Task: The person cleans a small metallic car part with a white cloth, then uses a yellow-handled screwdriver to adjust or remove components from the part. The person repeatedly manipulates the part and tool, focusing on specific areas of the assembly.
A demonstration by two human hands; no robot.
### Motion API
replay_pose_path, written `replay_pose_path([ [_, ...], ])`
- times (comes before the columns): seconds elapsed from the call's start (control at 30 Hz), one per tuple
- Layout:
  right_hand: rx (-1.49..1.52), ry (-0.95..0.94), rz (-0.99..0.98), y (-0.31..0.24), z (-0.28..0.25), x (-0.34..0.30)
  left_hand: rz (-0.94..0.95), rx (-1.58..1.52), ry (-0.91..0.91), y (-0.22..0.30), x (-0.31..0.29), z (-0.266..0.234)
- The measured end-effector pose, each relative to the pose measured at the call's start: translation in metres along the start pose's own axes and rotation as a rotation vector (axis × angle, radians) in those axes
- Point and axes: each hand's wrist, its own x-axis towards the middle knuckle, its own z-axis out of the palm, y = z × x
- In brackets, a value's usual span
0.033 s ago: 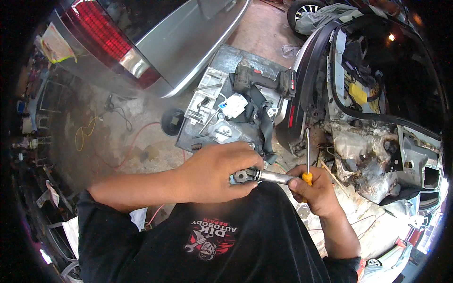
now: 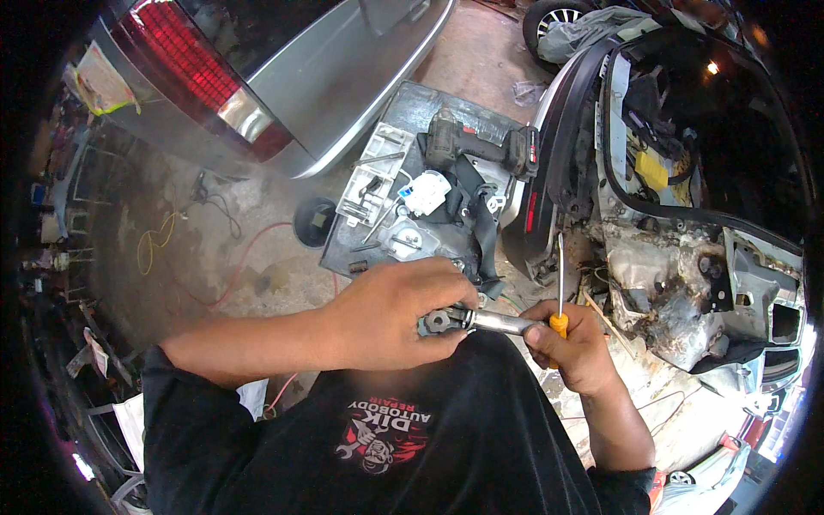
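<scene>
A silver metal tube (image 2: 499, 323) with a dark, round, socket-like metal end piece (image 2: 439, 322) lies level between my hands, in front of my shirt. My left hand (image 2: 403, 313) is closed on the end piece, thumb and fingers on either side of it. My right hand (image 2: 568, 346) grips the tube's other end. The same hand also holds a screwdriver (image 2: 560, 322) with a yellow handle, its thin shaft pointing up and away from me. My palms and some fingers are hidden.
Beyond my hands, a grey work surface (image 2: 421, 103) carries a cordless power tool (image 2: 476, 148), a black strap (image 2: 486, 245), a pale plastic tray (image 2: 378, 176) and small parts. A black bucket (image 2: 314, 221) stands beside it. A silver car (image 2: 343, 77) is left, a stripped car body (image 2: 661, 275) right.
</scene>
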Motion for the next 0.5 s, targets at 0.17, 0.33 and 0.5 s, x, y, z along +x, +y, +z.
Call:
replay_pose_path([
  [0.17, -0.115, 0.032, -0.114, 0.008, 0.009, 0.003, -0.033, -0.009, 0.083, 0.006, -0.001, 0.001],
  [0.33, -0.163, 0.034, -0.143, 0.004, 0.014, -0.001, -0.027, -0.005, 0.074, 0.008, -0.001, -0.002],
  [0.5, -0.194, 0.028, -0.181, 0.002, 0.014, -0.001, -0.005, 0.007, 0.061, 0.005, 0.000, -0.003],
])
